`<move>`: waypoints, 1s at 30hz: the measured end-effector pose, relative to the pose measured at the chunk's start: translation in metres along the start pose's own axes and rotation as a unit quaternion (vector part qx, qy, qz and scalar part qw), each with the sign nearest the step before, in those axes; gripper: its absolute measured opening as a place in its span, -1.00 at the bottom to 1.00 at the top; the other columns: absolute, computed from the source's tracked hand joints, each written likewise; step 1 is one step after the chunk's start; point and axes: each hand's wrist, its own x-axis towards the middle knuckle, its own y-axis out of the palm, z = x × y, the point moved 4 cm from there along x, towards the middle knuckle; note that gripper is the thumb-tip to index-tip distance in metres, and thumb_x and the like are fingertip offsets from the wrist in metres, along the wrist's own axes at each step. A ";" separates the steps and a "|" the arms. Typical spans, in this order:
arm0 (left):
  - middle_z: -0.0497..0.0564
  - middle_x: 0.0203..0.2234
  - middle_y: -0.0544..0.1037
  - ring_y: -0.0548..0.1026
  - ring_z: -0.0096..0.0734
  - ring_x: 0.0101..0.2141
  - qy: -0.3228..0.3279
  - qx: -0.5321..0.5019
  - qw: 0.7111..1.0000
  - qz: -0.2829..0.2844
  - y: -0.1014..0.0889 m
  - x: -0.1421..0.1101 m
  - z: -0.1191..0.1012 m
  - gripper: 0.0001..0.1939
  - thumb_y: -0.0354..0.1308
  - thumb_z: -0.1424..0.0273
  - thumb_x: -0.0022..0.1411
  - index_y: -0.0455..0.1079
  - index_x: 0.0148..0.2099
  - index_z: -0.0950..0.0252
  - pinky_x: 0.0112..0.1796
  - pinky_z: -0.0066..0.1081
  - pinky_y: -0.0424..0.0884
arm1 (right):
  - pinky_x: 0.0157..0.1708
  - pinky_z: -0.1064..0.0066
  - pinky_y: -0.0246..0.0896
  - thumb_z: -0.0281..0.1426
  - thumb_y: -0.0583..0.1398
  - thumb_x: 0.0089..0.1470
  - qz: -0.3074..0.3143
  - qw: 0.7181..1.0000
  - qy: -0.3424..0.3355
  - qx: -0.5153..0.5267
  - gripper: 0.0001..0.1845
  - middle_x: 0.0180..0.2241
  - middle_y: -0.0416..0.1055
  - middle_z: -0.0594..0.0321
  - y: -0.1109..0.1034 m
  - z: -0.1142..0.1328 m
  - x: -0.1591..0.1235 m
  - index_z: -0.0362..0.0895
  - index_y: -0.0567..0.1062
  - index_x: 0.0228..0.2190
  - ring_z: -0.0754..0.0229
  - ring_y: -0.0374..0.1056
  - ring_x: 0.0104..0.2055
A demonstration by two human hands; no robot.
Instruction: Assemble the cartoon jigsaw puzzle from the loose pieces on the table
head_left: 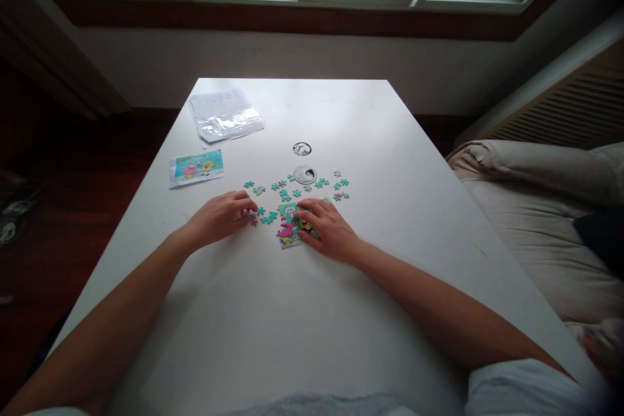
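A small, partly joined cartoon jigsaw (288,226) lies on the white table (302,312). My right hand (325,227) rests on its right side, fingers pressed down on the joined pieces. My left hand (221,215) sits just left of it, fingertips pinched at a small pink piece (253,221). Several loose teal and pink pieces (292,190) are scattered beyond both hands.
A round metal tin (305,174) and its lid (301,149) lie behind the pieces. A printed cartoon picture card (197,168) and a clear plastic bag with paper (225,115) lie at the far left. A cushioned seat (541,221) stands to the right.
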 end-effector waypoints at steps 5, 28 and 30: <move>-0.03 -0.21 0.54 0.51 -0.30 -0.22 -0.053 0.108 0.993 0.017 -0.004 -0.007 -0.011 -0.84 0.09 0.27 0.38 0.49 -0.15 0.13 -0.35 -0.42 0.27 | 0.25 0.00 0.08 -0.26 0.18 0.26 0.002 1.000 0.003 0.004 -0.64 0.18 0.34 0.03 0.001 0.000 0.000 -0.04 0.45 0.06 -0.07 0.18 0.26; 0.05 -0.23 0.48 0.48 -0.18 -0.23 -0.136 0.155 0.978 -0.025 0.018 -0.009 -0.037 -0.88 0.08 0.30 0.38 0.38 -0.16 0.21 -0.34 -0.32 0.27 | 0.25 -0.02 0.08 -0.26 0.19 0.25 0.002 1.000 0.005 0.004 -0.64 0.18 0.33 0.03 0.000 0.000 0.000 -0.03 0.45 0.06 -0.07 0.17 0.27; 0.04 -0.24 0.47 0.48 -0.19 -0.23 -0.125 0.148 0.981 -0.017 0.018 -0.007 -0.036 -0.88 0.08 0.29 0.36 0.36 -0.18 0.21 -0.31 -0.31 0.28 | 0.26 -0.02 0.07 -0.26 0.19 0.25 0.002 1.000 0.004 0.004 -0.64 0.18 0.33 0.02 0.000 0.000 0.000 -0.03 0.45 0.06 -0.07 0.17 0.27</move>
